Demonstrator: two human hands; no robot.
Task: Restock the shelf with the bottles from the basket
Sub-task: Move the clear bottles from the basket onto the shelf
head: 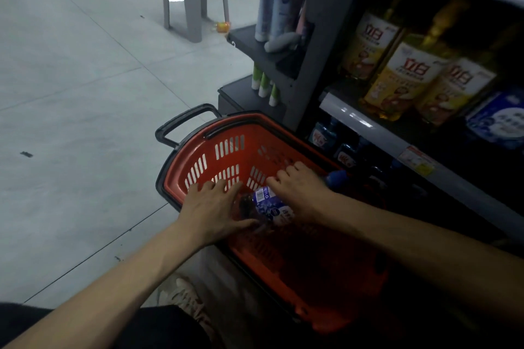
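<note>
Down in the red slotted plastic basket (181, 170), the left hand (212, 207) lies spread open against the dark end of the lying blue-labelled bottle (269, 204) and the right hand (300, 190) covers it, grip unclear from here, so a loose lift could drop it back.

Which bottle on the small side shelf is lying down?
The grey bottle at the front; the taller bottles behind it stand upright.

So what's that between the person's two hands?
Head view: a blue-labelled bottle lies on its side in the red basket, between left hand and right hand.
</note>
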